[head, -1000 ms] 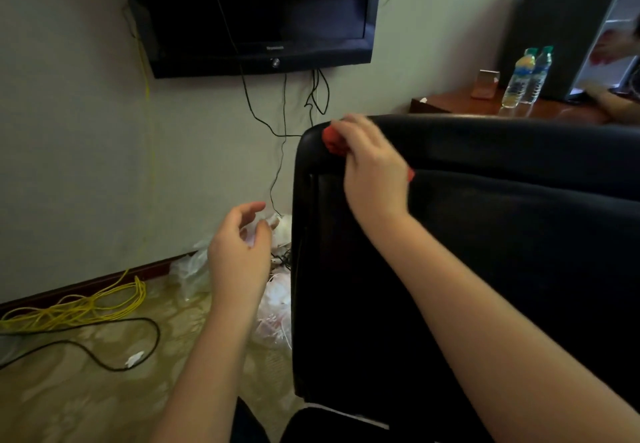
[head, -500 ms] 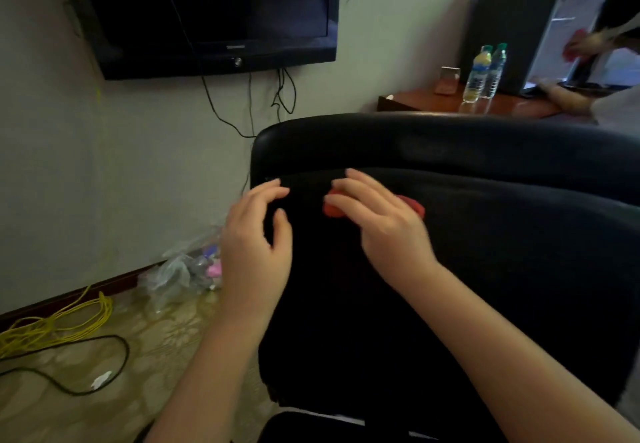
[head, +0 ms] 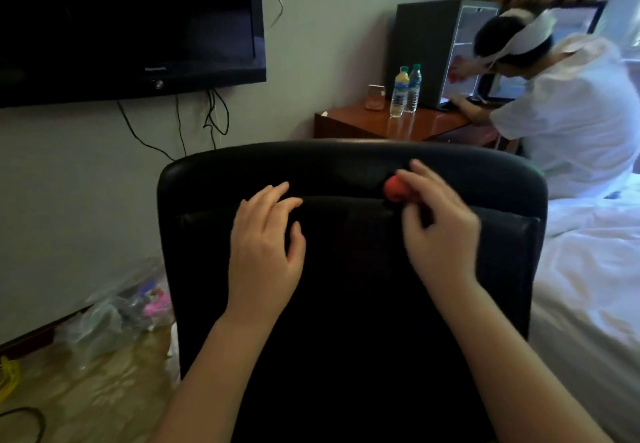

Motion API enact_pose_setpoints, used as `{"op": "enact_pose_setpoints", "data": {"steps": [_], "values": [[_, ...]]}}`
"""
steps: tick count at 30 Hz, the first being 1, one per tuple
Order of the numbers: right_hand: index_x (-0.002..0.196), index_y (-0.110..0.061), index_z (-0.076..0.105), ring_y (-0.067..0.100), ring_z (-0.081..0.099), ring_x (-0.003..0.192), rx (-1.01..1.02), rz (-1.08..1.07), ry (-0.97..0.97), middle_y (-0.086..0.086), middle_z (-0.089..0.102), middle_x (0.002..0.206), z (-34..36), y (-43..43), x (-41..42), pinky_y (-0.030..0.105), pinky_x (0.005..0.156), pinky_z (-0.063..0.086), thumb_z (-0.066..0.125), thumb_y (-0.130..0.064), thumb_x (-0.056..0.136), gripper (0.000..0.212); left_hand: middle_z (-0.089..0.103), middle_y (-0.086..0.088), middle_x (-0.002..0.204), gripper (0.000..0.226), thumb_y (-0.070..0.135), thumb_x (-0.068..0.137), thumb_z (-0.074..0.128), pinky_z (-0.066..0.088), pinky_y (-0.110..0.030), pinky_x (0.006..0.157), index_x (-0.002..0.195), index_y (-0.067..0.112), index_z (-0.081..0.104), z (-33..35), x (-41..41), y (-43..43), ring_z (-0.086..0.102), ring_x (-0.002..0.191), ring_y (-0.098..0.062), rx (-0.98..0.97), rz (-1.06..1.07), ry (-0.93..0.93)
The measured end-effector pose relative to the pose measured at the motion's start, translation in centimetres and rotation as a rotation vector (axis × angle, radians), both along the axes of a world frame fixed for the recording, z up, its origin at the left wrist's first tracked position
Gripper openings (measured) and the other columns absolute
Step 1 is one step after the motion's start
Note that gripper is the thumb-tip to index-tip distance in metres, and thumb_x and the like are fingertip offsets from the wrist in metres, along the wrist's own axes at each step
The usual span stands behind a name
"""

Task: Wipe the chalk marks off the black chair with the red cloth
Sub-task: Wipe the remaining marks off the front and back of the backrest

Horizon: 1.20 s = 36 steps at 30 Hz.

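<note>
On the back of the one black chair (head: 346, 165), along the seam under its padded top roll, right of centre, sits the one red cloth (head: 394, 189); we see two hands; the right hand (head: 438, 234), blurred, has its fingers curled over the bunched cloth and grips it against the leather; the left hand (head: 263, 252) holds nothing, its fingers loosely spread with the tips near the same seam, left of centre; we count two water bottles (head: 398, 94), touching side by side, and one television (head: 131, 27); a second ago the cloth was at the chair's top left corner and the left hand hung in the air off the chair; half a second ago the cloth lay below the seam on the left; it is now well to the right, and our view has swung right too; the chair's leather is dark and smooth; behind it stand a pale wall with dangling cables, a wooden desk (head: 349, 124) bearing the bottles, a small fridge (head: 424, 51), another person (head: 571, 124) leaning towards it, a white bed (head: 588, 286) on the right, and plastic bags (head: 117, 311) on the patterned floor (head: 86, 394)
</note>
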State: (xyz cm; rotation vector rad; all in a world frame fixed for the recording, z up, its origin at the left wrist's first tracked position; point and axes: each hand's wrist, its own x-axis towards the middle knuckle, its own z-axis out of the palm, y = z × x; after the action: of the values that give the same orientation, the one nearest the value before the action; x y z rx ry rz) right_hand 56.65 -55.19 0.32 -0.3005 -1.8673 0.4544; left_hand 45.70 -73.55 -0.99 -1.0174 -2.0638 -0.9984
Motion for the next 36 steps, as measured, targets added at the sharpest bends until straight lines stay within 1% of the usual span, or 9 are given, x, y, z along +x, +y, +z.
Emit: {"op": "enact_pose_setpoints", "data": {"steps": [5,9,12,17,20,23,28,32,36], "values": [[0.131,-0.011,0.062,0.015,0.045,0.137,0.150,0.196,-0.214,0.004,0.053,0.144,0.8,-4.1,-3.8,0.036,0.112,0.041,0.062,-0.006,0.091,0.041,0.057,-0.008,0.134,0.029,0.007,0.092,0.059,0.037,-0.041,0.113,0.121,0.007,0.063,1.1,-2.0,-0.6,0.046,0.131,-0.022,0.099,0.076,-0.028],[0.129,-0.007,0.063,0.023,0.047,0.136,0.252,0.202,-0.233,0.011,0.055,0.141,1.3,-5.1,-5.6,0.041,0.110,0.044,0.065,0.004,0.087,0.043,0.059,-0.012,0.133,0.028,0.006,0.095,0.053,0.039,-0.051,0.111,0.121,0.004,0.062,1.6,-3.5,-0.4,0.047,0.129,-0.025,0.072,0.109,0.080],[0.126,-0.005,0.064,0.027,0.052,0.132,0.265,0.159,-0.184,0.014,0.058,0.137,2.9,-5.3,-7.6,0.040,0.109,0.043,0.066,0.005,0.086,0.041,0.059,-0.012,0.131,0.030,0.011,0.095,0.047,0.038,-0.051,0.111,0.120,0.004,0.061,2.6,-4.8,-0.7,0.049,0.127,-0.026,0.085,0.142,0.090],[0.114,-0.003,0.068,0.031,0.063,0.111,0.105,0.119,-0.075,0.015,0.067,0.118,5.3,-8.5,-12.3,0.036,0.097,0.048,0.061,-0.001,0.088,0.027,0.059,-0.014,0.131,0.035,0.020,0.097,0.040,0.039,-0.041,0.106,0.121,0.003,0.060,3.3,-7.4,-4.1,0.049,0.122,-0.029,0.158,0.280,-0.002],[0.099,-0.005,0.068,0.034,0.062,0.092,0.273,0.177,-0.140,0.015,0.068,0.101,5.3,-12.9,-16.1,0.038,0.086,0.049,0.054,-0.008,0.080,0.024,0.061,-0.018,0.125,0.033,0.014,0.099,0.038,0.040,-0.043,0.099,0.119,0.000,0.060,3.4,-8.5,-6.2,0.052,0.115,-0.033,0.246,0.363,0.007],[0.094,-0.007,0.066,0.031,0.059,0.086,0.413,0.202,-0.224,0.011,0.065,0.092,5.1,-15.4,-18.5,0.039,0.085,0.044,0.066,-0.014,0.082,0.014,0.061,-0.018,0.119,0.032,0.007,0.099,0.036,0.040,-0.039,0.093,0.120,-0.001,0.058,4.1,-8.2,-6.5,0.052,0.110,-0.031,0.294,0.388,0.040],[0.087,-0.009,0.063,0.031,0.057,0.078,0.384,0.167,-0.186,0.011,0.063,0.086,6.3,-10.4,-16.3,0.036,0.068,0.043,0.071,-0.015,0.079,0.013,0.064,-0.015,0.107,0.029,0.007,0.096,0.038,0.039,-0.035,0.085,0.113,0.002,0.061,5.3,-7.6,-4.6,0.053,0.099,-0.030,0.198,0.287,0.021],[0.088,-0.010,0.061,0.030,0.055,0.089,0.244,0.059,-0.150,0.010,0.063,0.094,5.6,-1.8,-9.0,0.038,0.077,0.044,0.060,-0.018,0.084,0.010,0.065,-0.011,0.103,0.023,0.008,0.097,0.043,0.038,-0.031,0.088,0.106,0.004,0.064,5.7,-6.0,-0.9,0.055,0.098,-0.026,0.109,0.199,0.035],[0.098,-0.009,0.064,0.024,0.056,0.098,0.108,-0.141,-0.114,0.006,0.063,0.103,4.5,6.8,-0.3,0.030,0.086,0.044,0.061,-0.014,0.088,0.011,0.065,-0.009,0.111,0.032,0.023,0.094,0.040,0.045,-0.042,0.098,0.109,0.007,0.064,6.1,-3.8,4.3,0.056,0.107,-0.025,0.005,0.112,0.091]]}}
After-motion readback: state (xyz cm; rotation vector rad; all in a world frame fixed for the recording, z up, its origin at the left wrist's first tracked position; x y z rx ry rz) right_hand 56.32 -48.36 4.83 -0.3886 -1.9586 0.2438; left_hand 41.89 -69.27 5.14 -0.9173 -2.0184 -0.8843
